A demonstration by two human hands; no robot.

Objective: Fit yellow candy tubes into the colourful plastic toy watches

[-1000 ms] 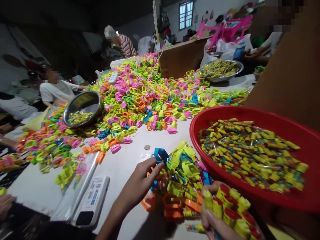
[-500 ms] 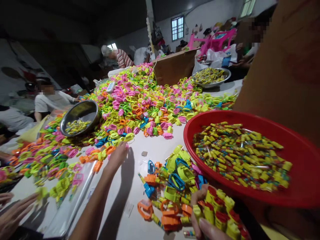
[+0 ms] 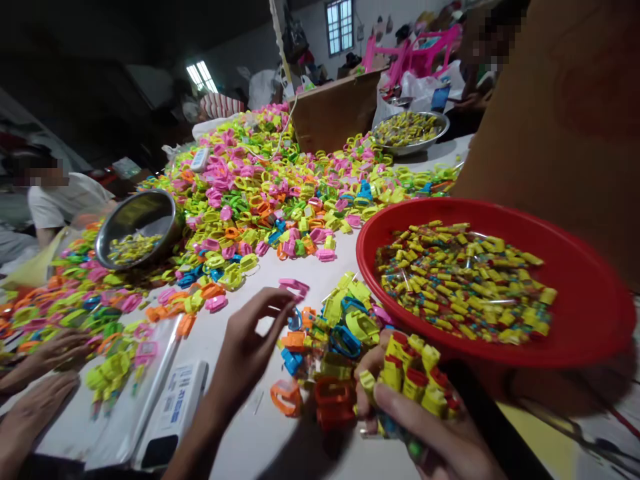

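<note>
Pink plastic band [image 3: 295,287] — pinched by curled left hand [image 3: 253,328]; right hand [image 3: 427,421] — wrapped round yellow tubes [image 3: 414,381].

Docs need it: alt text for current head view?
Person's left hand pinches a pink plastic piece over a white table; right hand grips a yellow-and-red bunch. Beyond sit a red basin of yellow pieces and a multicoloured plastic heap.

Workshop — heaped plastic pieces [image 3: 280,193], 3 part-filled basins [image 3: 585,300], co-workers [image 3: 67,199] nearby
</note>
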